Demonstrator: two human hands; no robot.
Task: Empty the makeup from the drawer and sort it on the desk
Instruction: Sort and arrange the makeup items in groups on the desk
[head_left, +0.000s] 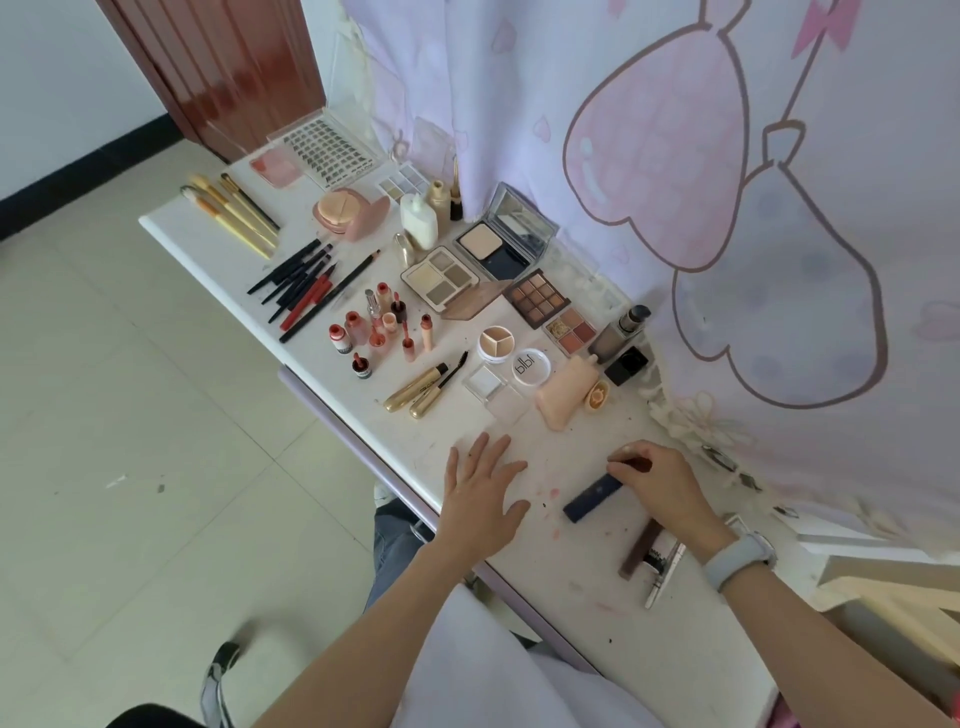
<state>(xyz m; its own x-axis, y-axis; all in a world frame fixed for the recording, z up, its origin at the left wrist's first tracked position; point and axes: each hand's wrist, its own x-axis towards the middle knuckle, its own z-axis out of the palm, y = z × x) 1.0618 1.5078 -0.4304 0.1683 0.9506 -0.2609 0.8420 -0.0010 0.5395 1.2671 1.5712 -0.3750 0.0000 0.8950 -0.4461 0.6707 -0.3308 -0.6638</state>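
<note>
Makeup lies in groups on the white desk (218, 244): brushes (228, 213), dark pencils (306, 283), small red and peach lip bottles (379, 327), two gold mascaras (423, 387), and eyeshadow palettes (540, 299). My left hand (480, 493) rests flat and open on the desk near the front edge. My right hand (660, 483) has its fingers closed on a small reddish stick, its tip touching the end of a dark blue tube (592, 497). A brown stick (641, 551) and a white tube (665, 566) lie under my right wrist.
A pink cartoon curtain (727, 208) hangs along the desk's back edge. A powder compact with its mirror lid up (511, 234), a cream bottle (418, 218), round jars (496, 340) and a peach tube (566, 395) fill the middle. Tiled floor lies to the left.
</note>
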